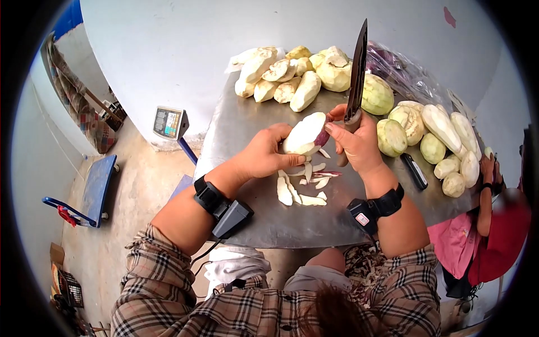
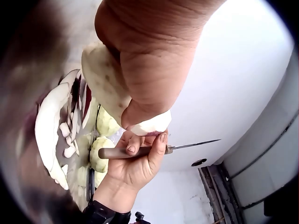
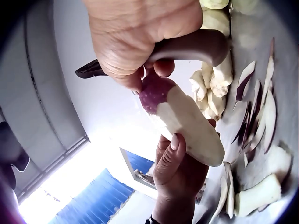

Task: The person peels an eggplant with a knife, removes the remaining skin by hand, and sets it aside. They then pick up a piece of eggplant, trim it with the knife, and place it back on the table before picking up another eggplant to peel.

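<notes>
My left hand [image 1: 263, 150] grips a mostly peeled eggplant [image 1: 304, 133], thumb on the near side. Glossy purple skin remains at its end, as the purple tip [image 3: 155, 93] in the right wrist view shows. My right hand [image 1: 362, 143] holds a knife [image 1: 357, 73] by its brown handle [image 2: 124, 153], the dark blade pointing up and away. Its thumb and a fingertip also touch the purple end of the eggplant. Below both hands, pale strips of peel [image 1: 284, 188], some purple-edged, lie on the metal table [image 1: 269, 227].
Peeled eggplants form a pile [image 1: 306, 92] at the back and another pile [image 1: 443, 132] at the right. A clear plastic bag [image 1: 412, 70] holds purple ones. A black phone-like object [image 1: 414, 171] lies nearby. A scale display [image 1: 168, 122] stands left; another person [image 1: 502, 236] is at the right.
</notes>
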### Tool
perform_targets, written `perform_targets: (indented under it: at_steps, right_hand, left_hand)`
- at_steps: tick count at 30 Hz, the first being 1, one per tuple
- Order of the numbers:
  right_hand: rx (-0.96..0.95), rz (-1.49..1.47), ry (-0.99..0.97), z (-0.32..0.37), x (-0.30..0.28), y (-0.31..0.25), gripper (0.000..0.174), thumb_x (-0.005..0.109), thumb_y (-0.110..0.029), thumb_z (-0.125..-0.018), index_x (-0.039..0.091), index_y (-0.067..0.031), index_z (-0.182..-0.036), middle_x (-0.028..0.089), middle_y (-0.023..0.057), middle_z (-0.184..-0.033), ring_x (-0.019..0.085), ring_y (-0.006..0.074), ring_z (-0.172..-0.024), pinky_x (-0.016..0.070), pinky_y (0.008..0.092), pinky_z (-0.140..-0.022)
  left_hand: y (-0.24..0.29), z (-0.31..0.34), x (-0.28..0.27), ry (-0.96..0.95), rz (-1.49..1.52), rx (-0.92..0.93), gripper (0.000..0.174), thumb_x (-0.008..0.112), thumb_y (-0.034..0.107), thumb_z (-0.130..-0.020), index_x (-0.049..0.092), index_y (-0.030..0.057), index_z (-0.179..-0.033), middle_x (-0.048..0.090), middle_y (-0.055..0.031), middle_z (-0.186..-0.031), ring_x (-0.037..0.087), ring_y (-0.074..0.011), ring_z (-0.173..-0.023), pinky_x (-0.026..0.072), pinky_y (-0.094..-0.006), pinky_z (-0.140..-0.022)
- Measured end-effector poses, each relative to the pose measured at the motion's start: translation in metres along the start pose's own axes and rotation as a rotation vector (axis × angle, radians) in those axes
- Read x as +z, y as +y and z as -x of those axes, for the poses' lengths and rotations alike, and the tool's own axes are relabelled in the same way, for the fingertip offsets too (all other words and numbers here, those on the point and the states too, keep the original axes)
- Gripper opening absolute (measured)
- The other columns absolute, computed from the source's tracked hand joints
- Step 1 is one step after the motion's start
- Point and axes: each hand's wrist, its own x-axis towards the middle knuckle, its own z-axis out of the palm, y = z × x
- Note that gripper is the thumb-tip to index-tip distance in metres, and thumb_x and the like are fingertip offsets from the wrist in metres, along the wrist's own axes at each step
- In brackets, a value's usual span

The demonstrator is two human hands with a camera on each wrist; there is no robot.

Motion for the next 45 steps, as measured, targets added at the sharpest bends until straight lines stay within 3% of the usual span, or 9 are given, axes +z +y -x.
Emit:
perform_targets:
  at_steps: [5,8,9,12,16,22,28,34,45]
  right_hand:
    - [-0.137,0.309,0.087,-0.004,-0.009,0.009,0.022,0.066,-0.013,-0.081,0.057,-0.0003,-0.097,0.062,0.005,-0.081,0.055,0.0123,-0.06,0.0443,0.0285,-0.053]
    - [-0.322,0.611,0.054,-0.006,-0.011,0.01,0.022,0.062,-0.013,-0.082,0.056,-0.0001,-0.098,0.06,0.0089,-0.076,0.056,0.0191,-0.061,0.0443,0.0316,-0.06]
    - [-0.383,0.741,0.045,-0.003,-0.006,0.003,0.022,0.062,-0.01,-0.08,0.057,-0.0023,-0.099,0.059,0.0109,-0.076,0.057,0.0258,-0.064,0.0444,0.0323,-0.06]
    - [-0.61,1.047,-0.079,-0.006,-0.005,-0.005,0.024,0.064,-0.009,-0.078,0.057,-0.0061,-0.101,0.06,0.0086,-0.078,0.058,0.0287,-0.069,0.0445,0.0347,-0.061]
    - [-0.395,1.088,-0.157,-0.002,-0.001,-0.004,0.035,0.068,-0.011,-0.075,0.058,-0.013,-0.109,0.059,0.0067,-0.081,0.058,0.0276,-0.074,0.0446,0.0375,-0.066]
    - [-0.5,1.293,-0.104,-0.005,0.003,0.002,0.045,0.069,-0.011,-0.072,0.054,-0.0111,-0.114,0.058,0.0072,-0.079,0.058,0.0298,-0.072,0.0456,0.0385,-0.065]
    - [-0.366,1.316,-0.103,-0.003,0.009,0.011,0.035,0.069,-0.011,-0.069,0.052,-0.0066,-0.099,0.059,0.0102,-0.079,0.059,0.0343,-0.072,0.048,0.0427,-0.062]
    - [-0.399,1.353,-0.099,-0.002,0.017,0.016,0.027,0.067,-0.008,-0.067,0.048,-0.0068,-0.086,0.06,0.0116,-0.079,0.06,0.0358,-0.068,0.0487,0.0443,-0.061]
    - [-0.385,1.4,-0.033,-0.003,0.007,0.019,0.017,0.061,-0.004,-0.066,0.049,-0.006,-0.079,0.06,0.0128,-0.07,0.06,0.0356,-0.064,0.0496,0.0433,-0.058]
  left_hand:
    - [0.004,0.0,0.0,0.091,0.411,0.007,0.049,0.066,0.012,-0.084,0.041,0.0014,-0.125,0.059,-0.0101,-0.108,0.058,-0.0194,-0.098,0.0495,-0.0321,-0.084]
    - [-0.003,-0.005,-0.004,0.159,0.509,0.05,0.053,0.064,0.01,-0.084,0.036,0.0029,-0.129,0.059,-0.0112,-0.108,0.06,-0.0217,-0.097,0.0512,-0.0331,-0.081]
    - [-0.002,-0.004,-0.007,0.197,0.508,-0.014,0.053,0.065,0.009,-0.084,0.036,0.0035,-0.128,0.059,-0.0122,-0.108,0.06,-0.0208,-0.094,0.0519,-0.0339,-0.08]
    - [0.0,-0.002,-0.009,0.229,0.539,0.024,0.047,0.065,0.009,-0.084,0.041,0.0022,-0.124,0.059,-0.0118,-0.106,0.06,-0.0199,-0.092,0.0519,-0.0329,-0.079]
    - [0.002,0.001,-0.007,0.236,0.527,-0.063,0.034,0.065,0.01,-0.084,0.051,-0.0004,-0.113,0.061,-0.01,-0.1,0.061,-0.0185,-0.088,0.0518,-0.0308,-0.078]
    - [0.001,-0.002,-0.003,0.191,0.615,-0.092,0.025,0.067,0.01,-0.083,0.059,-0.001,-0.103,0.063,-0.0087,-0.096,0.063,-0.0188,-0.083,0.0521,-0.03,-0.076]
    - [0.004,-0.002,0.003,0.15,0.761,-0.108,0.023,0.065,0.006,-0.081,0.06,-0.0014,-0.103,0.065,-0.0108,-0.096,0.064,-0.0195,-0.08,0.0528,-0.0307,-0.073]
    - [0.001,-0.003,0.003,0.153,0.734,-0.128,0.02,0.064,0.004,-0.081,0.06,-0.0012,-0.1,0.065,-0.0107,-0.091,0.063,-0.0176,-0.074,0.0532,-0.0296,-0.067]
    - [0.004,-0.003,0.006,0.121,0.831,-0.152,0.022,0.063,0.003,-0.08,0.053,0.0007,-0.099,0.062,-0.0121,-0.085,0.061,-0.017,-0.067,0.0529,-0.0285,-0.06]
